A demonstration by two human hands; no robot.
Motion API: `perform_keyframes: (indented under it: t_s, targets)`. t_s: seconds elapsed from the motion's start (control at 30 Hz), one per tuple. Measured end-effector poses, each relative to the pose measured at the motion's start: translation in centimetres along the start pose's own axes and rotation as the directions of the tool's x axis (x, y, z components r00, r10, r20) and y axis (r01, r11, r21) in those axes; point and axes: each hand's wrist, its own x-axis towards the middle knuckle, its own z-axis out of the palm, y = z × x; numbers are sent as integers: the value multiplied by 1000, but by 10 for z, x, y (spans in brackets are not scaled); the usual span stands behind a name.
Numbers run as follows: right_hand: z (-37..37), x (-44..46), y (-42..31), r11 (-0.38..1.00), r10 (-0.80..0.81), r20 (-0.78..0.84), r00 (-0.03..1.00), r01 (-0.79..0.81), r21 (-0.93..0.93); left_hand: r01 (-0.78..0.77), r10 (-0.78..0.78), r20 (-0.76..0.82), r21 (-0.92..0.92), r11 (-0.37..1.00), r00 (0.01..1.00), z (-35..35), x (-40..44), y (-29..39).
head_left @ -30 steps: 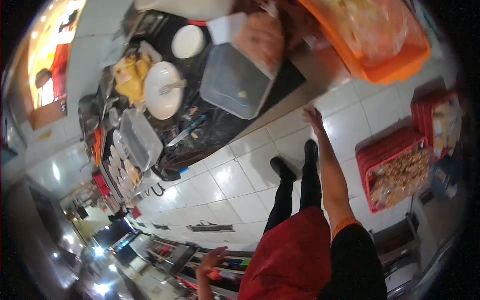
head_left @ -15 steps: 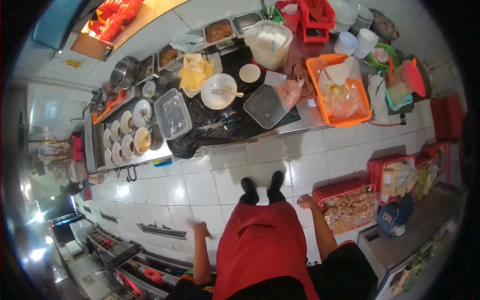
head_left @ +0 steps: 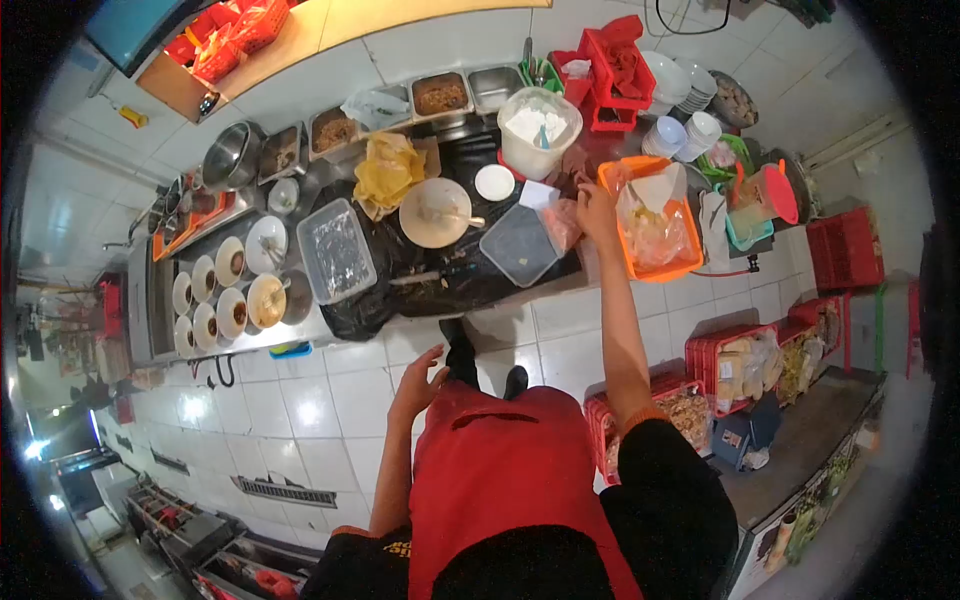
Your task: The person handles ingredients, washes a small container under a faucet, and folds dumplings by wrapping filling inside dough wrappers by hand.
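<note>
Seemingly touching brown cloth, right hand; orange tray beside

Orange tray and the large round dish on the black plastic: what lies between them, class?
In the head view, a translucent plastic lid, a white rectangular piece, a pinkish bag and the right hand.

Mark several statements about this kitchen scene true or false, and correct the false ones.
1. The right hand is near the orange tray. True.
2. The left hand is gripping a bowl. False: the left hand looks open and is away from the counter.
3. The apron is red. True.
4. The orange tray sits on the floor. False: it is on the counter.
5. The white tub holds something white. True.
</note>
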Motion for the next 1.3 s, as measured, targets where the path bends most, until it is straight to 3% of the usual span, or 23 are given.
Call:
perform_keyframes:
  t_s: [0.07, 0.13, 0.3, 0.4, 0.47, 0.5, 0.57, 0.63, 0.7, 0.77, 0.83, 0.9, 0.93, 0.97, 1.0, 1.03, 1.07, 1.1, 1.13, 1.17, 1.2, 1.23, 1.3]
  targets:
    - [8, 34, -10, 982, 118, 80, 990, -104, -157, -37, 36, 33, 26, 999, 999, -17, 21, 10]
    - [29, 56, -10, 830, 397, 210, 893, -253, -497, -60, 56, 80, 47, 997, 995, -36, 49, 21]
    - [53, 64, 24, 780, 348, 158, 924, -192, -595, -207, 212, 141, -49, 977, 967, -76, 119, 49]
    - [2, 53, -9, 892, 115, 106, 988, -56, -448, -355, 385, 142, -195, 914, 912, -85, 167, 63]
    - [-24, 40, -18, 986, 145, -110, 983, -135, 93, -390, 433, 160, -244, 888, 887, -88, 195, 91]
    - [-35, 32, -25, 986, 155, -111, 982, -146, 80, -432, 485, 163, -277, 858, 859, -86, 210, 106]
    - [-52, 23, -44, 764, 379, -163, 911, -209, 611, -471, 525, 230, -249, 846, 820, -73, 244, 130]
    - [-68, 20, -50, 667, 438, -133, 889, -222, 711, -507, 552, 296, -220, 833, 779, -45, 273, 147]
    - [-82, 26, -67, 550, 477, -79, 876, -227, 804, -489, 627, 171, -485, 725, 760, 5, 304, 150]
    - [-84, 27, -68, 553, 494, -98, 864, -225, 802, -233, 430, 272, -540, 809, 861, 38, 321, 175]
    - [-89, 32, -80, 269, 614, -14, 789, -193, 944, -114, 317, 276, -564, 818, 907, 90, 344, 176]
    - [-88, 26, -92, 155, 499, 29, 866, -122, 980, 519, -129, 542, -669, 532, 830, 93, 340, 207]
    - [-85, 15, -96, 191, 530, 106, 842, -240, 952, 576, -68, 597, -729, 371, 799, 88, 331, 218]
    - [-85, 4, -101, 221, 560, 178, 809, -353, 909, 585, -84, 601, -721, 372, 795, 90, 331, 221]
    - [-89, -7, -105, 437, 489, 228, 842, -463, 771, 593, 177, 615, -788, 166, 768, 95, 335, 222]
    - [-94, -13, -112, 425, 496, 240, 834, -474, 771, 614, 424, 539, -787, -53, 728, 101, 338, 220]
    - [-99, -16, -118, 704, 299, 70, 952, -269, 657, 663, 459, 557, -742, -100, 692, 105, 339, 216]
    - [-100, -16, -123, 882, 37, -50, 998, -9, 472, 656, 445, 554, -747, -106, 703, 104, 333, 220]
    - [-99, -17, -128, 875, 38, -40, 998, -13, 484, 649, 388, 584, -760, -47, 713, 101, 321, 232]
    - [-97, -19, -133, 968, 3, -44, 999, 8, 250, 644, 329, 612, -765, 15, 719, 103, 311, 241]
    - [-94, -19, -135, 999, -32, -42, 999, 32, -3, 361, 438, 434, -901, 243, 788, 126, 310, 235]
    - [-81, -27, -129, 1000, -13, 51, 999, 13, 5, 470, 235, 497, -868, 162, 836, 95, 281, 282]
    - [-62, -42, -118, 986, 6, 69, 998, -18, 168, 345, 60, 345, -938, 17, 937, 122, 294, 255]
